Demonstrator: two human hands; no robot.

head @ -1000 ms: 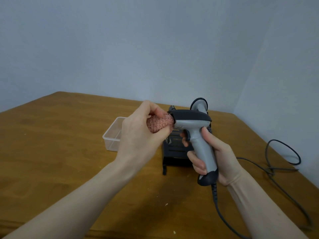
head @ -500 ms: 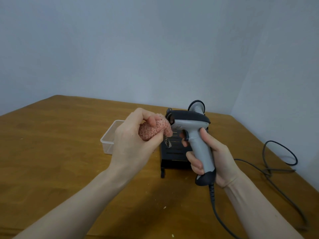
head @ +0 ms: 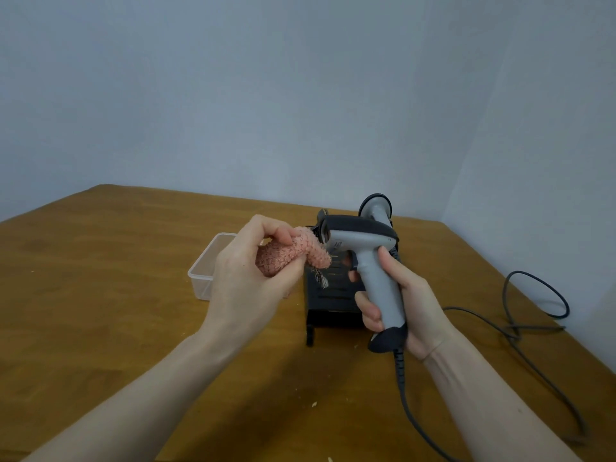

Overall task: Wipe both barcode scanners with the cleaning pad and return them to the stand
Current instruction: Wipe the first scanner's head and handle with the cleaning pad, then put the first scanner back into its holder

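My right hand (head: 405,305) grips the handle of a grey and black barcode scanner (head: 363,251), held upright above the table with its nose pointing left. My left hand (head: 248,278) holds a pink mesh cleaning pad (head: 293,255) folded between thumb and fingers, its tip just under the scanner's nose. Behind them stands the black stand (head: 328,295). A second grey scanner (head: 375,208) sits in the stand, mostly hidden behind the held one.
A clear plastic tub (head: 206,271) sits on the wooden table (head: 100,295) left of the stand. Dark cables (head: 533,315) trail from the scanners over the table's right side toward the wall. The held scanner's cord (head: 405,395) hangs down to the front.
The pad has slid down from the scanner's front face to below its nose, as my left hand lowered. My right hand keeps the scanner almost still.
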